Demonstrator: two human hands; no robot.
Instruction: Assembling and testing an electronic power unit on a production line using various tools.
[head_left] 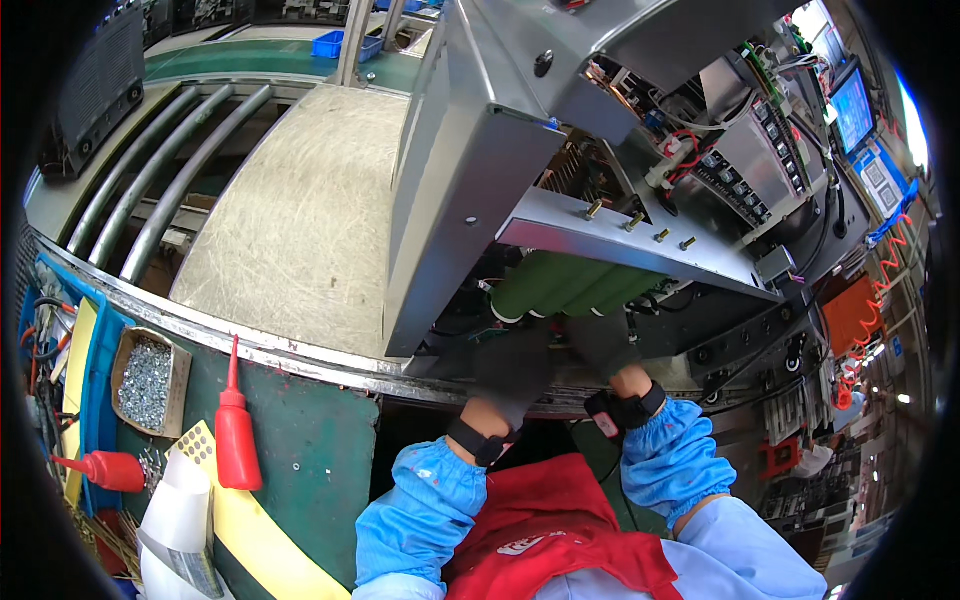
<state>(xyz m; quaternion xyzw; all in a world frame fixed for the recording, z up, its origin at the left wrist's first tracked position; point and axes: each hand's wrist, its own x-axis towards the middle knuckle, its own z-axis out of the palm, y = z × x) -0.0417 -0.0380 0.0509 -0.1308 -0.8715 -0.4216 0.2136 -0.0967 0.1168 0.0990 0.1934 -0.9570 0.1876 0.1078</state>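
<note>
A grey metal cabinet (450,200) stands before me with its side open. Both my hands wear dark gloves and reach to its lower opening. My left hand (508,368) is at the bottom edge, its fingers dark and blurred. Beside it, my right hand (603,350) is just below a row of green cylinders (560,285), its fingers smeared and partly hidden. Whether either hand grips something cannot be seen. Over the cylinders runs a metal crosspiece (640,250) with several brass bolts (634,222) standing up from it. Circuit boards and wiring (745,170) fill the upper bay.
On the green bench at left lie a red squeeze bottle (238,440), a second red bottle (112,471), a cardboard box of small screws (150,385) and a yellow strip (270,545). Metal rollers (190,190) and a worn board (300,220) lie left of the cabinet. A screen (852,108) stands far right.
</note>
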